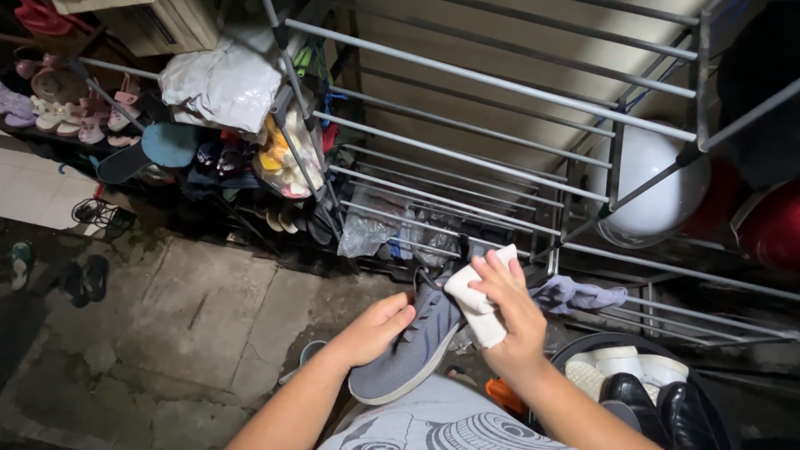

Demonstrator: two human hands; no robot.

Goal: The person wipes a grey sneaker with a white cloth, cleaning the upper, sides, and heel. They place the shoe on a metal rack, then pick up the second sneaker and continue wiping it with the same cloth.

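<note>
My left hand (372, 331) grips a grey sneaker (414, 350) by its side, sole edge toward me, toe pointing away to the rack. My right hand (510, 312) holds a folded white cloth (477, 306) pressed against the sneaker's upper near its laces. Both hands are low in the middle of the head view, above my lap in a patterned grey shirt (433, 425).
A grey metal shoe rack (467, 142) fills the upper middle. A white helmet (646, 187) hangs at right. A dark basin (642, 392) at lower right holds white and black shoes. Several sandals and slippers (75, 112) crowd the upper left. A purple rag (579, 293) lies on a rack bar.
</note>
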